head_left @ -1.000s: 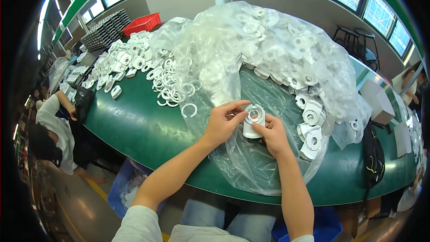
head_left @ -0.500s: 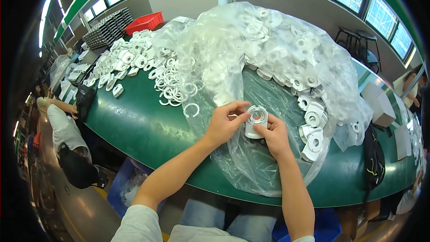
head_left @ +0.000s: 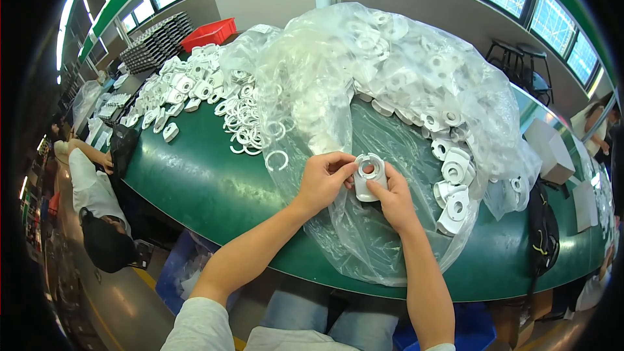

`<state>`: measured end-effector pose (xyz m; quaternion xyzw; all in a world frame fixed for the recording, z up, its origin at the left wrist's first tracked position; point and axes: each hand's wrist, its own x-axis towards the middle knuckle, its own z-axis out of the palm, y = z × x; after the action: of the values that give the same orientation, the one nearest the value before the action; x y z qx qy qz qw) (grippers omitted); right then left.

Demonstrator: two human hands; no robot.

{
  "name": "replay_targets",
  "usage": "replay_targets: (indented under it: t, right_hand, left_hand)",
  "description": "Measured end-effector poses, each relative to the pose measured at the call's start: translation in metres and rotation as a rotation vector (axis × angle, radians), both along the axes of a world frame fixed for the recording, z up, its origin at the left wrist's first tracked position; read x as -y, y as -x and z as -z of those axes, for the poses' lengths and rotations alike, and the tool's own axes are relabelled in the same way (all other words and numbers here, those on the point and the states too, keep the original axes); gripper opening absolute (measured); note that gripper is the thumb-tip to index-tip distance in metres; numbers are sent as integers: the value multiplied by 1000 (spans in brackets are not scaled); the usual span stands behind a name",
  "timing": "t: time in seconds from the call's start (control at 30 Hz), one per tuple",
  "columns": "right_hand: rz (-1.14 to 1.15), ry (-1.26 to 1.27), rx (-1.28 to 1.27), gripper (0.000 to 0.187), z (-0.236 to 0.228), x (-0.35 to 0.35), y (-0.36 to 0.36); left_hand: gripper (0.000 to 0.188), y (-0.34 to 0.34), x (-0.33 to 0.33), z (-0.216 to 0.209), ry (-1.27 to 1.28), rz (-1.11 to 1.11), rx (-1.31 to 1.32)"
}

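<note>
Both hands meet at a white plastic part (head_left: 372, 190) with a round ringed hole, raised just over the clear plastic sheet. My right hand (head_left: 395, 200) grips its right side, the thumb lying on the front face below the hole. My left hand (head_left: 323, 181) is closed at the left edge, thumb and curled fingers pressed against the part by the ring. Whether a smaller piece sits between the left fingertips is hidden. Similar white parts (head_left: 457, 203) lie in a row to the right of my right hand. Loose white C-shaped rings (head_left: 247, 131) are heaped to the left, one single ring (head_left: 277, 160) nearer me.
A big clear bag (head_left: 390, 45) full of white parts covers the back of the green table (head_left: 188, 162). More white parts (head_left: 188, 78) pile at left, near a red bin (head_left: 208, 34) and stacked trays (head_left: 156, 42). Another person (head_left: 107, 234) sits at left; a black bag (head_left: 543, 227) is at right.
My left fingers have drawn in from above the ring to the part's left edge and curled more. The part has shifted slightly left in my right hand.
</note>
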<state>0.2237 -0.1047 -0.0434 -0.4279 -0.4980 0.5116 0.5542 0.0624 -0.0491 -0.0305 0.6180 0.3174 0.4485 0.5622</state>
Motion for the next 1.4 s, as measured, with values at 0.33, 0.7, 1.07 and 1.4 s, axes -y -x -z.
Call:
replay_targets:
  t: [0.33,0.7,1.07,1.4]
  right_hand:
    - [24,-25,46,20,1,0,2]
    - [52,-15,-27,17,-11,4,6]
    - [148,-114,197,27,-6,3,8]
    - [222,-66,204,32,-4,6,12]
  left_hand:
    - [14,-1,-4,2,71,4,21]
    - [13,2,3,0,61,48,-4]
    - [20,1,2,-10,-245,41,-121]
    - [12,-1,9,-16,-318,-10,-196]
